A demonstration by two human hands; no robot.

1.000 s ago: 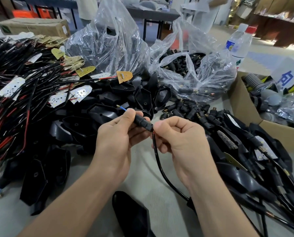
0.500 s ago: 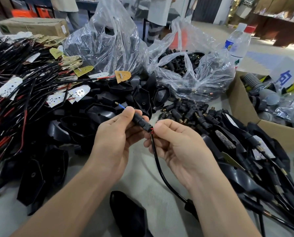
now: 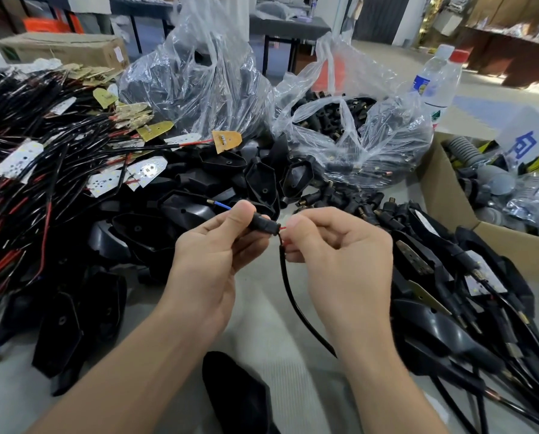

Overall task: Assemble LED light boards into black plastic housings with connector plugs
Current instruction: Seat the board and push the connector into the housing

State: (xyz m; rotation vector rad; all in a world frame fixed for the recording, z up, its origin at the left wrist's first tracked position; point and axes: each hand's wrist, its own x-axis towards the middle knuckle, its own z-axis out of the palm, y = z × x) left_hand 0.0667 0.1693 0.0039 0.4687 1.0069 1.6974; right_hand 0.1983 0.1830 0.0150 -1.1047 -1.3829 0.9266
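While my left hand (image 3: 211, 261) pinches the connector plug (image 3: 264, 223) over the desk (image 3: 255, 311), my right hand (image 3: 340, 255) pinches the red wire (image 3: 283, 228) beside that plug; a hard tug could snap it.

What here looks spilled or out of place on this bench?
Loose connector plugs lie scattered on the table just in front of the clear bag holding more of them, as if spilled out. Nothing looks damaged.

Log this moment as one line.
left hand: pinches connector plug | right hand: pinches black cable at plug | blue wire: protrudes from plug
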